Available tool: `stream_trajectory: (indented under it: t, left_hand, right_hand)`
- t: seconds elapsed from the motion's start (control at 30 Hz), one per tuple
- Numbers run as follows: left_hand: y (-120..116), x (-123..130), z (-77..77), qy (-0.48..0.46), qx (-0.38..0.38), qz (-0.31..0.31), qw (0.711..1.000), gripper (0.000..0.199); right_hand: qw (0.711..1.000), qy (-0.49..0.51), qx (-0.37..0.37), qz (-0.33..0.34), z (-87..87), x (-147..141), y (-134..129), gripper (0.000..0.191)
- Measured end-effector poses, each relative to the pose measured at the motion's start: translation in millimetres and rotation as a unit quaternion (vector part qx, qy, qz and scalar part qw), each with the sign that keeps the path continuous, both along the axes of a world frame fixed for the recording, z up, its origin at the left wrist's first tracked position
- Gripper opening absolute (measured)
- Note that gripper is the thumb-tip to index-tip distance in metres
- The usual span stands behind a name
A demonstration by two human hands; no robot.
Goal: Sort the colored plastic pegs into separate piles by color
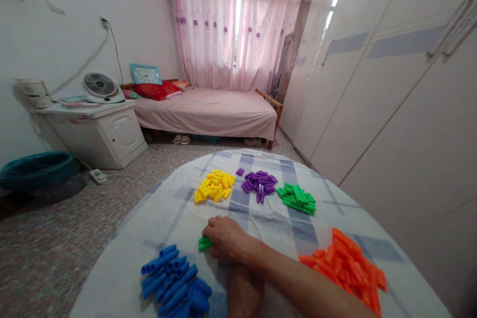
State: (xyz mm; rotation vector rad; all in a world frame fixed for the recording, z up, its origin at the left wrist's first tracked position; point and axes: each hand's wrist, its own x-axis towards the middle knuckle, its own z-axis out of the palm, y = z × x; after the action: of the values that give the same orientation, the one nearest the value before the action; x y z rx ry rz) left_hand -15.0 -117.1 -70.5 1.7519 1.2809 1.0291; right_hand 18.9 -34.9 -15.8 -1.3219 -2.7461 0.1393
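My right hand [226, 237] reaches across from the right, fingers curled down around a few small green plastic tubes [204, 244] low over the tablecloth. The tubes' ends poke out past its fingertips. My left forearm [244, 290] comes up from the bottom edge and passes under my right wrist, which hides the left hand and its fingers. Close by on the left lies a pile of blue hollow tubes [173, 283]. Beyond the hands are piles of yellow pieces [215, 186], purple pieces [260, 184] and green pieces [297, 198]. Orange pieces [348, 266] are heaped right of my right forearm.
The round table wears a white and blue checked cloth [149, 231]. A pair of purple pieces [240, 172] sits apart from the purple pile. Tall white wardrobes [402, 134] stand close on the right. Farther off are a bed [223, 109] and a white cabinet [112, 134].
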Motion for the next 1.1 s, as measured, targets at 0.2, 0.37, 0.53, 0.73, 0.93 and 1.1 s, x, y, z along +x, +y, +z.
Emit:
stream_trajectory:
  t: [0.2,0.37,0.53,0.73,0.93,1.1]
  left_hand:
    - [-4.3,-3.0,9.4,0.033,0.094,-0.03,0.995,0.028]
    - [-1.4,-0.9,5.4,0.045,0.116,-0.016,0.992,0.023]
    - [-0.4,-2.8,3.9,0.052,0.126,-0.024,0.99,0.023]
    - [-1.6,-3.5,10.4,0.048,0.112,-0.027,0.992,0.023]
    - [0.5,-3.9,9.1,0.041,0.105,-0.034,0.993,0.024]
    - [1.2,-5.5,10.5,0.042,0.107,-0.052,0.992,0.025]
  right_hand:
    - [0.949,0.104,0.071,-0.29,29.5,109.6,1.5,0.032]
    - [0.836,0.097,0.106,-0.529,30.8,223.8,-1.4,0.034]
    - [0.803,0.091,0.08,-0.584,8.7,270.1,-9.5,0.032]
    - [0.828,0.103,0.104,-0.541,16.1,253.3,-30.6,0.039]
    - [0.871,0.133,0.153,-0.448,27.6,210.1,-101.8,0.033]
    - [0.808,0.138,0.173,-0.546,8.6,228.1,-167.9,0.037]
